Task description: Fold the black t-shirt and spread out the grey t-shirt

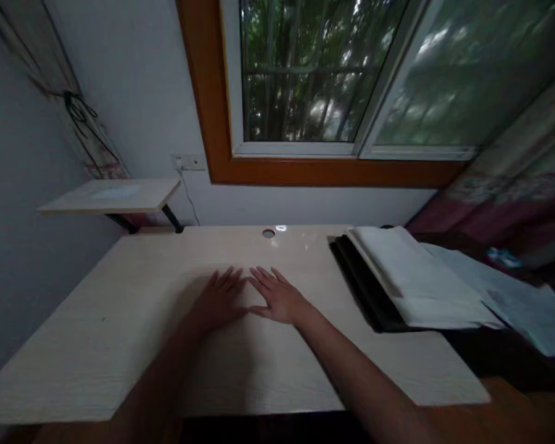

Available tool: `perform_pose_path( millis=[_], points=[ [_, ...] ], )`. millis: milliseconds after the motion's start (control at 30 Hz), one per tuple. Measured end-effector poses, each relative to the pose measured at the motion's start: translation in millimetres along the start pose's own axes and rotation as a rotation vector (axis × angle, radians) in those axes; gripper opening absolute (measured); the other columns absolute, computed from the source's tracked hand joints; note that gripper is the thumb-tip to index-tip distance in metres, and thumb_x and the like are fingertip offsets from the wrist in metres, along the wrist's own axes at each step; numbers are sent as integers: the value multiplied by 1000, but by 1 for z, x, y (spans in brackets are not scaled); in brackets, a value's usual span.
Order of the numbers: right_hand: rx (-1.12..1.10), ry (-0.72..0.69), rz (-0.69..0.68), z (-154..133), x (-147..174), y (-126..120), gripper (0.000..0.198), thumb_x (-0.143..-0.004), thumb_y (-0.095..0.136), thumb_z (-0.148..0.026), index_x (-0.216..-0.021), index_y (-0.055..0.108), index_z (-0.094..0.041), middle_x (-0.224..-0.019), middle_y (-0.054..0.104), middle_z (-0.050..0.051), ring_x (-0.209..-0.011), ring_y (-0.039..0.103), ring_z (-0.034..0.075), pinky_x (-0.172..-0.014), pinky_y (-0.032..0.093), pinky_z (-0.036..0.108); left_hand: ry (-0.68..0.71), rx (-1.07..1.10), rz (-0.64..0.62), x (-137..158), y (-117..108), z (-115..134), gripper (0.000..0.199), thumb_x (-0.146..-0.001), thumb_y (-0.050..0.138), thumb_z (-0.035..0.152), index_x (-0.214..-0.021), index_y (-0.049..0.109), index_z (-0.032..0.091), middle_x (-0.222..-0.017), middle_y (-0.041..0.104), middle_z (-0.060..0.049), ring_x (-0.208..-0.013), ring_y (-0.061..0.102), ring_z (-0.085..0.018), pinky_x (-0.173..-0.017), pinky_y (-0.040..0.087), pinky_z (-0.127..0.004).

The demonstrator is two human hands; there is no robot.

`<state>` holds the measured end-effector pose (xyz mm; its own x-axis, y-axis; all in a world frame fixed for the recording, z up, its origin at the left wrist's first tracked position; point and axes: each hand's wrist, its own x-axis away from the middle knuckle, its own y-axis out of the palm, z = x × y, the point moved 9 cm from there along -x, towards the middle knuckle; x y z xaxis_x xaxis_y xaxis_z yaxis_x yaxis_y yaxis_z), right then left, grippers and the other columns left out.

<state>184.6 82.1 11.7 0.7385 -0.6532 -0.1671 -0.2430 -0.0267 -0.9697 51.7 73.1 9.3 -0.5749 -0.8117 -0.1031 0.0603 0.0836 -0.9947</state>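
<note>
Both of my hands rest palm down on a pale wood-grain desk (97, 320), near its middle. My left hand (219, 302) lies flat, fingers stretched toward the window side, and holds nothing. Beside it, my right hand (277, 297) is also flat and empty, its fingers spread. The thumbs and index fingertips of the two hands come together or nearly touch, framing a small patch of desktop. A shadow falls around my left forearm.
A stack of white papers (425, 271) on a black folder-like item (358, 283) lies at the right. A small raised shelf (115, 196) stands at the back left. A round cable hole (268, 234) is near the back edge. Behind are a window (324, 74) and wall sockets (188, 162).
</note>
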Motion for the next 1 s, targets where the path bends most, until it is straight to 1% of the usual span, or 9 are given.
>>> perform_pose_path(
  millis=[167,467,667,867,1000],
  points=[
    [-11,5,0,1,-1,-1,85,-94,38,-74,-159,26,-21,-166,21,11,-154,17,28,-126,9,53,7,1,22,1,1,-1,82,-93,31,75,-158,29,25,-164,28,-9,-153,19,-30,-124,12,-56],
    [-22,3,-13,1,-1,-2,85,-93,39,-74,-159,27,-21,-166,22,11,-154,17,28,-126,9,53,1,9,9,-1,3,-2,83,-92,30,76,-158,29,25,-165,27,-9,-153,20,-30,-124,12,-55],
    [-20,5,-8,2,0,-1,85,-93,40,-74,-159,27,-21,-166,21,11,-154,17,27,-126,9,52,10,3,30,0,4,-3,82,-92,32,75,-158,29,25,-164,28,-9,-153,19,-30,-124,13,-54],
    [-11,9,-13,2,0,-1,85,-94,38,-74,-159,27,-21,-166,21,10,-154,16,27,-126,7,51,7,-3,39,0,7,-4,82,-92,32,75,-158,27,26,-165,25,-9,-153,19,-30,-124,11,-54],
    [-14,8,-11,1,0,-3,85,-94,38,-74,-159,28,-20,-166,22,11,-154,17,28,-126,8,52,14,-2,52,0,5,-3,82,-92,34,74,-158,28,26,-164,28,-9,-153,21,-30,-123,13,-55]
  ],
)
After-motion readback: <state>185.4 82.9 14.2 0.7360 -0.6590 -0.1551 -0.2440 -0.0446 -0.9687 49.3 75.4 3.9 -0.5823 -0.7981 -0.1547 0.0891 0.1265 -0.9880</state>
